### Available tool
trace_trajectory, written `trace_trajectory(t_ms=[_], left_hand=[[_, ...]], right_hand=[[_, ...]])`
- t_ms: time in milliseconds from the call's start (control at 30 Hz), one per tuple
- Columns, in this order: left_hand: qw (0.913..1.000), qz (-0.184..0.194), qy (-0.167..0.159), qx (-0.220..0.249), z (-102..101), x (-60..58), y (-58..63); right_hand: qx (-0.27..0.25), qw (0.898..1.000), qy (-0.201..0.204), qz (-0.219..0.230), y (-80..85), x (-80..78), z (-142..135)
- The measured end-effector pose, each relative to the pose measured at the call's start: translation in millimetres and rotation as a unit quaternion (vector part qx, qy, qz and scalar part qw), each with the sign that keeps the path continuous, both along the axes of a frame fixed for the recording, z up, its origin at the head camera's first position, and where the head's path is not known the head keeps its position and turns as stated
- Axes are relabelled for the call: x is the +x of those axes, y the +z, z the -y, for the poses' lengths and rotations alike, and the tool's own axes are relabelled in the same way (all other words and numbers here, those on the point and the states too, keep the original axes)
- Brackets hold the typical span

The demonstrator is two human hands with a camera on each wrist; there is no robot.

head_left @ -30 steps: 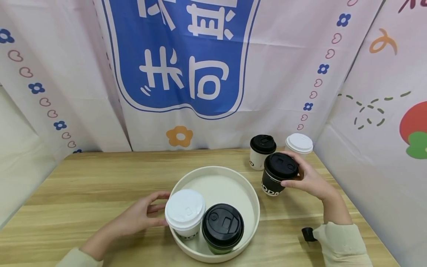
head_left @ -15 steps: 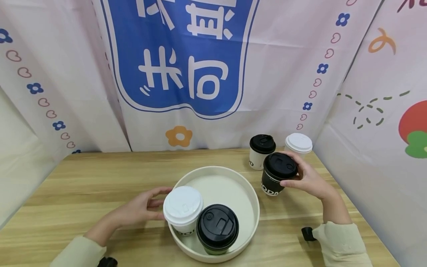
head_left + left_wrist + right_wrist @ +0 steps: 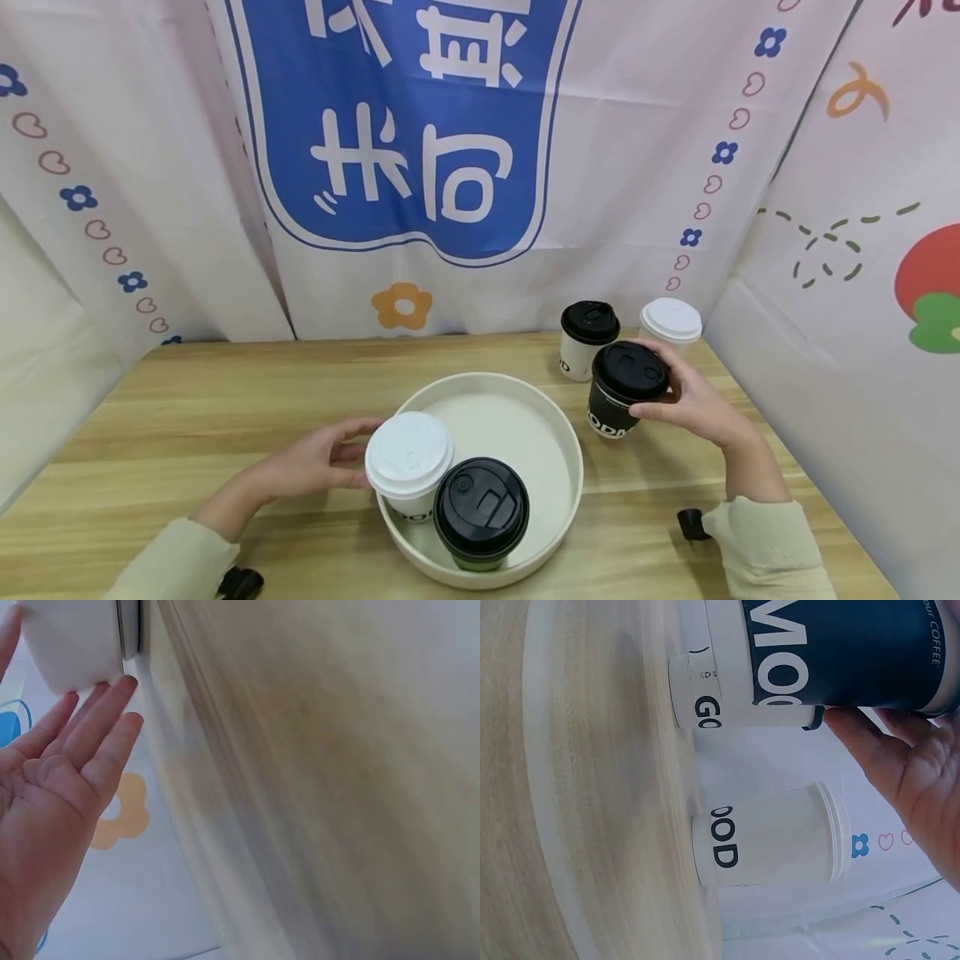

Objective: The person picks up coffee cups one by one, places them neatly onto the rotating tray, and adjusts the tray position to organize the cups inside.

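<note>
My left hand is at the left side of a white cup with a white lid, which stands in a round cream tray. In the left wrist view its fingers are nearly straight, their tips at a white surface. Beside the white cup, in the tray, stands a black-lidded cup with a green lower part. My right hand grips a black paper coffee cup with white lettering, thumb in front and fingers behind. The right wrist view shows this black cup close up.
Behind the held cup stand a white cup with a black lid and another white-lidded white cup, partly hidden by the right hand. The wooden table ends at a printed cloth wall; a side wall rises on the right.
The two cups in the tray have shifted: the white one slightly left and back, the black-lidded one left. My left hand has moved slightly back. The right hand and its cup stay nearly still.
</note>
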State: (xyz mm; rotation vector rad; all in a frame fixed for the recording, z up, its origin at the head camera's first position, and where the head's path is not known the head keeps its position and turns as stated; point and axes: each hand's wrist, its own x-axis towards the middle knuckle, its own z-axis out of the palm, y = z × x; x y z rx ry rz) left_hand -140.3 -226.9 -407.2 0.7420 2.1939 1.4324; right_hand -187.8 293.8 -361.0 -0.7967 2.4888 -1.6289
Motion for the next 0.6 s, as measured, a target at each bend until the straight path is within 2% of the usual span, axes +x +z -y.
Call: trace_trajectory(t_ms=[100, 167, 267, 400, 600], left_hand=[[0.9999, 0.000, 0.008, 0.009, -3.2, 11.3, 2.4], [0.9996, -0.002, 0.024, 0.012, -6.1, 23.1, 5.9], [0.9973, -0.010, 0.073, 0.001, -13.9, 43.4, 10.7], [0.9895, -0.022, 0.142, -0.015, -26.5, 67.6, 12.9], [0.9757, -0.006, 0.218, -0.021, -43.3, 91.7, 9.9]], right_hand=[[0.002, 1.000, -0.004, 0.000, 1.2, 0.2, -0.7], [0.004, 1.000, -0.006, -0.001, 2.3, 0.0, -0.4], [0.006, 1.000, -0.008, -0.005, 3.3, -0.4, 0.0], [0.005, 1.000, -0.001, -0.010, 3.3, -1.0, 1.0], [0.000, 1.000, 0.006, -0.014, 1.7, -0.1, 2.9]])
